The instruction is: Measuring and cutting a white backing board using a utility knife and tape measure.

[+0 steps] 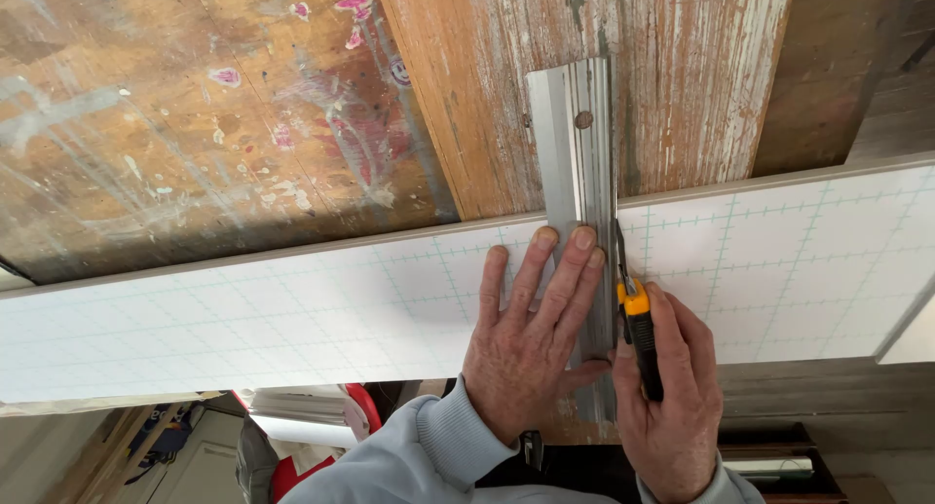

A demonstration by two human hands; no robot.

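One gridded white board (pixel 292 319) lay across the paint-stained bench (pixel 195 124), crossed by one metal straightedge (pixel 579 173). The left hand (pixel 531 338) pressed flat, fingers spread, on the straightedge; the right hand (pixel 672 397) was closed around one yellow-and-black utility knife (pixel 638 334) beside its edge.

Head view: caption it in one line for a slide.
Left hand presses a metal straightedge flat on a white gridded board while the right hand runs a yellow utility knife along its edge.
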